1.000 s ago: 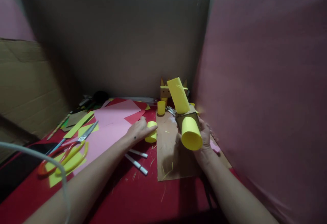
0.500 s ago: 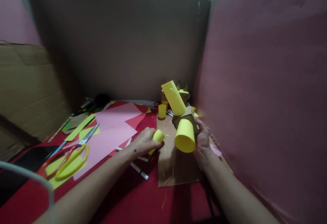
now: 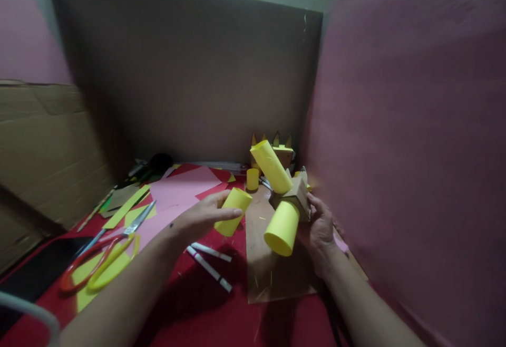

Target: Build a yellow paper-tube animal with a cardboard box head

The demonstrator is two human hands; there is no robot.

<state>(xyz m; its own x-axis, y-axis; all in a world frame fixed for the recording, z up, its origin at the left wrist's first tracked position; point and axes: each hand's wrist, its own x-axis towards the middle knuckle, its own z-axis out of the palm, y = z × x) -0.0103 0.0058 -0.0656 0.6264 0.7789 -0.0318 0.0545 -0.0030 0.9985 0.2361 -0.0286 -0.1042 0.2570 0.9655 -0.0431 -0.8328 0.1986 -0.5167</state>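
My left hand (image 3: pixel 205 214) is closed round a short yellow paper tube (image 3: pixel 234 212), with the thumb across its near side. In my right hand (image 3: pixel 321 220) is a small cardboard box (image 3: pixel 297 197), gripped at its right side. Two more yellow tubes stick out of that box: a long paper tube (image 3: pixel 272 167) points up and left, and a wider paper tube (image 3: pixel 282 229) points down toward me, its round end facing me. The fingers of my right hand are partly hidden behind the box.
A cardboard sheet (image 3: pixel 259 278) lies beneath on the red table (image 3: pixel 190 310). White sticks (image 3: pixel 209 268), pink paper (image 3: pixel 185 189) and large scissors (image 3: pixel 118 252) lie to the left. Behind stand another yellow tube (image 3: pixel 252 179) and a spiked cardboard piece (image 3: pixel 282 154). A pink wall (image 3: pixel 407 152) rises close on the right.
My left hand has lifted the short tube from low beside the cardboard sheet and turned it, so more of it shows. My right hand has tilted the box, and its tubes sit slightly lower.
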